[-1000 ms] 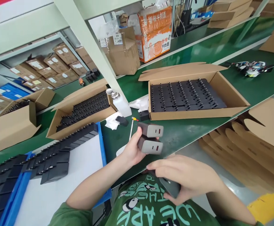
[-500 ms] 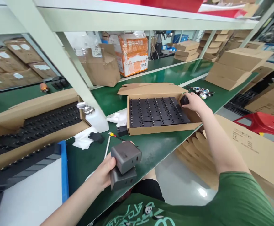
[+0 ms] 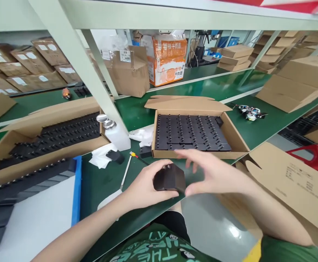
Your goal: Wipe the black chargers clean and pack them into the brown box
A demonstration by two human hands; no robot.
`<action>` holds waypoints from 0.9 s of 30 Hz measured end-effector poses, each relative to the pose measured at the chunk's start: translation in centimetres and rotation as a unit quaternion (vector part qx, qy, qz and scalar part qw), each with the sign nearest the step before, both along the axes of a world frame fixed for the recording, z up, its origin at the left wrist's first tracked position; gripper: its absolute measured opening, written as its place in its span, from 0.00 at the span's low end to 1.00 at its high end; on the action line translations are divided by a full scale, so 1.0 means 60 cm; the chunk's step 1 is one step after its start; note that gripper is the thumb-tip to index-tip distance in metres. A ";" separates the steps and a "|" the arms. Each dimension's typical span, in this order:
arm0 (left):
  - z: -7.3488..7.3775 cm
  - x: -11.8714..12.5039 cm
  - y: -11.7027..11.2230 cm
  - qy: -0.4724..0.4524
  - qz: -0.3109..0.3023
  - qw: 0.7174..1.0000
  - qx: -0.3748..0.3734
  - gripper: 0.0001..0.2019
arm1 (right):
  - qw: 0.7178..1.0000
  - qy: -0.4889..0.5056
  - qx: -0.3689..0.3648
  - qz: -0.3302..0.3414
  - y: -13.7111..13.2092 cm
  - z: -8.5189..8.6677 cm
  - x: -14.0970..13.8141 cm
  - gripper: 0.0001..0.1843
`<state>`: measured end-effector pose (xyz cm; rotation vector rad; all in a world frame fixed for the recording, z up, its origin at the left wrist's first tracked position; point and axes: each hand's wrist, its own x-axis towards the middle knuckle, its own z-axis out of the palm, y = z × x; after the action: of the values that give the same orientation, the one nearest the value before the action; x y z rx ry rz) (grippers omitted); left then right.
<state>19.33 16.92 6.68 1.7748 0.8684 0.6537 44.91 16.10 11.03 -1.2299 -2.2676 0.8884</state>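
Note:
My left hand (image 3: 142, 189) is closed round dark grey charger blocks (image 3: 169, 179), held just above the front edge of the green bench (image 3: 104, 182). My right hand (image 3: 210, 174) is right beside them, its thumb touching the blocks and its fingers spread above them. Behind my hands stands an open cardboard box (image 3: 235, 136) filled with rows of black chargers (image 3: 191, 133), prongs up.
A second open box of black chargers (image 3: 52, 136) lies at the left, with a blue tray (image 3: 75, 189) in front of it. A white pump bottle (image 3: 114, 133), white cloths, a small screwdriver (image 3: 126, 171) and a shelf post (image 3: 79, 69) stand between. Flat cardboard leans at the right.
My right hand left a charger in the far right corner of the box and came back to the blocks in my left hand. My left hand rose slightly towards the middle.

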 end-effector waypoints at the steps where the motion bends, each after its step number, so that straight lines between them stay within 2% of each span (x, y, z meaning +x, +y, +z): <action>1: 0.004 0.013 -0.003 0.017 -0.001 0.999 0.041 0.30 | 1.000 0.000 -0.026 0.014 -0.018 0.001 -0.015 0.48; 4: 0.010 0.043 -0.013 0.021 -0.023 0.993 0.115 0.27 | 0.998 -0.010 -0.061 -0.011 -0.043 -0.002 -0.025 0.39; 6: 0.007 0.052 -0.015 0.012 -0.039 0.992 0.118 0.26 | 0.997 0.004 -0.076 -0.031 -0.048 -0.005 -0.014 0.33; 10: -0.016 0.051 -0.002 -0.086 -0.079 0.993 -0.004 0.42 | 0.981 0.140 -0.117 -0.065 -0.047 -0.019 0.033 0.24; 12: -0.029 0.046 0.008 -0.165 -0.106 0.979 -0.054 0.46 | 0.962 0.221 -0.094 -0.129 -0.036 -0.027 0.079 0.28; 14: -0.037 0.042 0.016 -0.221 -0.117 0.966 -0.061 0.42 | 0.953 0.226 -0.032 -0.202 -0.016 -0.031 0.142 0.33; 16: -0.040 0.039 0.021 -0.240 -0.109 0.963 -0.052 0.39 | 0.959 0.132 0.028 -0.250 0.010 -0.026 0.214 0.33; 18: -0.040 0.039 0.024 -0.239 -0.093 0.965 -0.054 0.36 | 0.958 0.015 0.057 -0.280 0.037 -0.018 0.281 0.32; 21: -0.039 0.046 0.027 -0.246 -0.076 0.963 -0.079 0.35 | 0.948 -0.129 0.030 -0.289 0.079 -0.012 0.346 0.32; 24: -0.040 0.062 0.029 -0.269 -0.076 0.954 -0.109 0.34 | 0.933 -0.246 -0.018 -0.261 0.131 -0.025 0.360 0.27; 27: -0.043 0.076 0.030 -0.276 -0.070 0.951 -0.120 0.34 | 0.915 -0.324 -0.018 -0.241 0.182 -0.044 0.344 0.18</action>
<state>23.87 18.69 4.13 1.3200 0.4122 0.8552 65.53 26.99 8.42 -2.2278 -2.2050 0.3590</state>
